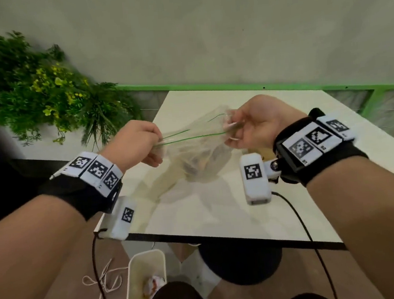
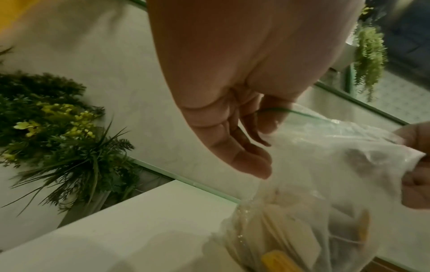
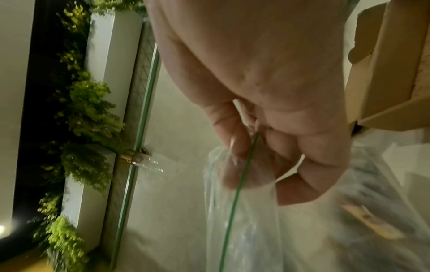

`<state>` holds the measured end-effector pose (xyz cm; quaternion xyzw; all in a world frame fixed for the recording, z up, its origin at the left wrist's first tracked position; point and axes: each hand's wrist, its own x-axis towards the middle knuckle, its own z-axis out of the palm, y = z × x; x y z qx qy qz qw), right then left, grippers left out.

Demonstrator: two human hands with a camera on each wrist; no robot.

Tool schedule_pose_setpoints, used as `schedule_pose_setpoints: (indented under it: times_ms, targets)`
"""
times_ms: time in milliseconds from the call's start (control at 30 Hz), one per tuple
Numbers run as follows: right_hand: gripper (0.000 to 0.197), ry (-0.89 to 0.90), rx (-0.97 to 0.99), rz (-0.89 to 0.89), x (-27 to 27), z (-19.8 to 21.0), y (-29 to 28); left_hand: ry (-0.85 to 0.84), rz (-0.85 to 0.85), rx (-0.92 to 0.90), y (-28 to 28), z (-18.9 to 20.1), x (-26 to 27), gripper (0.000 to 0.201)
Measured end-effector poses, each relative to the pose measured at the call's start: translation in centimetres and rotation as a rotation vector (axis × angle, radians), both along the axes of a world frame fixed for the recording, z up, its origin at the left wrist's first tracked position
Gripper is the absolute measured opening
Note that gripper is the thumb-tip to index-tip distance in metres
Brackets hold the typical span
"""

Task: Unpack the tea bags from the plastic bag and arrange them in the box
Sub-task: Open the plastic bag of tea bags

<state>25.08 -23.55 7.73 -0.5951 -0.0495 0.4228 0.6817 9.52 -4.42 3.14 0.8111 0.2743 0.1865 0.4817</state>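
Barely begun: the left hand (image 1: 136, 140) and right hand (image 1: 255, 122) pinch the plastic bag (image 1: 198, 149) mouth apart, tea bags (image 2: 291, 237) (all unpacked yet? no) inside.

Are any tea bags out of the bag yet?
No, the tea bags all sit inside the plastic bag that both hands hold at its top.

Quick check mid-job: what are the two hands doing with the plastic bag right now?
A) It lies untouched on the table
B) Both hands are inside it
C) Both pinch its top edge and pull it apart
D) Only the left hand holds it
C: the left hand and right hand each pinch the green-lined top of the plastic bag, stretched between them above the table.
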Motion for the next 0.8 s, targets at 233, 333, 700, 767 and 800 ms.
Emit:
schedule_pose_setpoints:
  times_ms: [233, 333, 700, 767, 800]
  targets:
    - [0.02, -0.05, -0.209, 0.085, -3.3, -5.0, 0.6, -0.308, 0.126, -0.79, -1.2, 0.1, 0.7, 0.031]
    - [0.017, -0.015, -0.287, 0.134, -4.3, -7.0, 0.2, -0.378, 0.128, -0.958, -1.6, 0.2, 0.7, 0.024]
    - [0.03, 0.252, 0.226, -0.099, -3.2, -4.4, -0.9, 0.104, -0.22, -0.319, -3.3, -3.4, -1.7, 0.03]
    - [0.035, 0.29, 0.213, -0.011, -3.2, -4.6, -1.4, 0.005, -0.136, -0.497, -2.6, -3.3, -1.9, 0.033]
    - [0.035, 0.283, 0.179, 0.055, -3.2, -4.9, -1.7, -0.085, -0.087, -0.674, -2.2, -3.2, -2.1, 0.032]
